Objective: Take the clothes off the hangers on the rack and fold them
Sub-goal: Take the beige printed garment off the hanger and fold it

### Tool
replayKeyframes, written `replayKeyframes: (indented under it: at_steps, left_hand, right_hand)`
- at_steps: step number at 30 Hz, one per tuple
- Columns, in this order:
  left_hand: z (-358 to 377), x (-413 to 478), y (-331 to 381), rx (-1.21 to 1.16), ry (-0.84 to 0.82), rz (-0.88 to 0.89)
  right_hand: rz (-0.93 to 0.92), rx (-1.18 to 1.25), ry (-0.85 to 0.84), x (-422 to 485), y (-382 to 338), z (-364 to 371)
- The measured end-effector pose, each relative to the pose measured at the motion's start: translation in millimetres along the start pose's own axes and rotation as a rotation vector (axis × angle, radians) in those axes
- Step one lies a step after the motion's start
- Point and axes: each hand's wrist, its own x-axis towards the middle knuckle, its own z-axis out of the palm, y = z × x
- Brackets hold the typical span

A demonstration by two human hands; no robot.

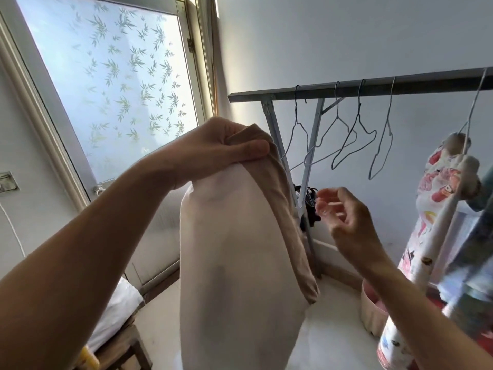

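Nearest, the left hand (213, 145) pinches the top edge of a cream garment (234, 263), off its hanger and hanging straight down, long axis vertical, its tan-trimmed edge to the right. The right hand (344, 214) is beside it, fingers loosely spread, holding nothing. Folding of this piece looks barely begun. Farther back, four bare wire hangers (344, 137) hang on the rack (373, 88), so much seems done; a floral garment (437, 198) at the right still hangs there.
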Motion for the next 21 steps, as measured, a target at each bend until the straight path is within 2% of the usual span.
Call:
replayKeyframes:
  at_steps: [3, 5, 6, 10, 13, 15, 17, 19, 21]
  left_hand:
    - [4.0, 1.0, -3.1, 0.021, -0.013, 0.01]
    - [5.0, 1.8, -4.5, 0.016, -0.017, 0.008]
    - [4.8, 2.2, -5.9, 0.012, -0.02, 0.002]
    - [0.5, -0.8, -8.0, 0.008, -0.018, -0.016]
    - [-3.6, -0.9, -16.1, 0.0, 0.049, -0.034]
    - [-3.7, -0.6, -27.3, -0.177, 0.182, -0.036]
    - [3.4, -6.2, -46.1, -0.546, 0.298, -0.083]
    - [24.8, -25.1, -70.7, -0.9, 0.173, -0.186]
    - [54.3, -51.6, -91.5, -0.995, -0.054, -0.244]
  right_hand:
    - [-0.009, 0.369, -0.363, -22.4, -34.6, 20.0]
    - [0.039, 0.459, -0.569, -35.8, -50.4, 29.3]
    - [0.073, 0.472, -0.605, -40.6, -53.4, 33.7]
    - [0.168, 0.474, -0.491, -48.0, -54.2, 44.6]
    - [0.202, 0.52, -0.471, -47.4, -52.8, 45.1]
    - [0.207, 0.534, -0.447, -45.7, -53.8, 43.0]
    - [0.202, 0.527, -0.391, -41.8, -55.8, 40.1]
    - [0.205, 0.52, -0.336, -37.1, -57.0, 36.5]
    - [0.206, 0.497, -0.298, -32.9, -57.5, 32.7]
